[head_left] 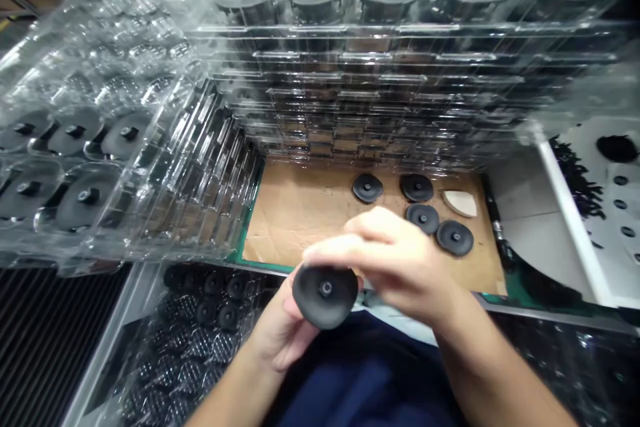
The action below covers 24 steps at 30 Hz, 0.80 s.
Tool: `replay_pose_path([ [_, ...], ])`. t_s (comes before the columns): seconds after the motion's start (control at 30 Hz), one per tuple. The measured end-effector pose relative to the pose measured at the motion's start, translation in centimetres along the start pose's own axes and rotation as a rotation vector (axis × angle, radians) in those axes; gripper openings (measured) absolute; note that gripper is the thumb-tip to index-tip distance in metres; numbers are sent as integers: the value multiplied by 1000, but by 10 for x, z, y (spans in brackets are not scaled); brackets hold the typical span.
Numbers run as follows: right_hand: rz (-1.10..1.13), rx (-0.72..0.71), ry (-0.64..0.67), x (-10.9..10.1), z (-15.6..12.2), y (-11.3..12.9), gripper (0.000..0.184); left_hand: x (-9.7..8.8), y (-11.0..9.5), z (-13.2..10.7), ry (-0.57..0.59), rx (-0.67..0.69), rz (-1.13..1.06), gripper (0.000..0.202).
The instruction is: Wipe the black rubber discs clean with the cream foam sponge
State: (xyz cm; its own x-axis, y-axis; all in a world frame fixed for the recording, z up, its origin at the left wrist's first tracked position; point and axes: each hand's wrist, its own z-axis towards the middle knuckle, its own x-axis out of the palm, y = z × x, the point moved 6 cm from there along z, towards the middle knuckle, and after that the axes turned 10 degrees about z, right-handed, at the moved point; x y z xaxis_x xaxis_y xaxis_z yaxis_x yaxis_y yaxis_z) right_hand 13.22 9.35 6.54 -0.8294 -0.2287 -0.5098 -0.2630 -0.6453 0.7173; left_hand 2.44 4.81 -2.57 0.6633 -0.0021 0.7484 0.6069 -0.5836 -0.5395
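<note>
My left hand point(277, 330) is closed around a black rounded disc-shaped part point(325, 310), tilted so its dished face and small central stud point up toward me. Over the far rim of that part reaches my right hand point(400, 263), slightly blurred, its fingers stretched out. Its fingertips overlap the rim; whether they press on it I cannot tell, and the thumb is mostly hidden. Beyond the hands, several similar black discs point(455, 238) lie on a cardboard sheet point(285, 213). Beside them is a cream wedge-shaped pad point(460, 203).
Tall stacks of clear plastic trays point(350, 73) with black parts in their pockets rise behind the cardboard. More trays point(150, 167) stand at the left. A white bin wall point(570, 213) and small black pieces point(580, 180) are on the right. Another tray point(200, 347) sits low, near left.
</note>
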Motion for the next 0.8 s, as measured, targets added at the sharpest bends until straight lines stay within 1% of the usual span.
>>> replay_pose_path([
  [0.07, 60, 222, -147, -3, -14, -34, 26, -5, -1, -3, -11, 2, -31, 47],
  [0.1, 77, 343, -217, 0, -27, -52, 25, -7, 0, -4, -18, -1, -53, 49],
  [0.13, 101, 442, -254, 5, -42, -68, 24, -9, 0, -4, -31, -1, -74, 50],
  [0.17, 128, 515, -258, 15, -57, -82, 23, -11, 0, -4, -42, 1, -89, 49],
  [0.2, 143, 549, -233, 26, -70, -94, 22, -11, 0, -4, -46, 1, -102, 48],
  [0.27, 156, 569, -172, 45, -90, -110, 21, -9, 0, -1, -49, -10, -122, 48],
  [0.3, 160, 578, -157, 51, -96, -114, 20, -8, 0, 0, -52, -19, -124, 49],
  [0.33, 160, 589, -161, 52, -99, -116, 20, -7, 0, 1, -55, -32, -122, 50],
  [0.4, 141, 619, -213, 44, -94, -109, 23, -7, 0, 2, -65, -46, -112, 52],
  [0.47, 112, 642, -290, 27, -78, -86, 24, -8, 1, 2, -71, -46, -90, 53],
  [0.5, 98, 613, -305, 19, -66, -70, 24, -9, 2, 2, -73, -41, -69, 56],
  [0.53, 85, 556, -302, 12, -52, -52, 24, -10, 3, 2, -77, -37, -41, 58],
  [0.6, 37, 261, -176, 8, -21, -12, 28, -14, 3, 2, -104, -25, 30, 64],
  [0.63, 13, 146, -106, 9, -10, 0, 29, -16, 2, 2, -131, -12, 66, 64],
  [0.67, -5, 90, -42, 11, -3, 4, 30, -19, 0, 2, -157, 4, 93, 63],
  [0.7, -17, 114, 0, 12, 0, -1, 29, -22, -2, 1, -184, 21, 108, 63],
  [0.73, -26, 202, 19, 12, -1, -14, 28, -26, -5, 0, -208, 40, 110, 63],
  [0.8, -18, 418, 25, 14, -14, -47, 24, -33, -11, -3, -241, 82, 92, 63],
])
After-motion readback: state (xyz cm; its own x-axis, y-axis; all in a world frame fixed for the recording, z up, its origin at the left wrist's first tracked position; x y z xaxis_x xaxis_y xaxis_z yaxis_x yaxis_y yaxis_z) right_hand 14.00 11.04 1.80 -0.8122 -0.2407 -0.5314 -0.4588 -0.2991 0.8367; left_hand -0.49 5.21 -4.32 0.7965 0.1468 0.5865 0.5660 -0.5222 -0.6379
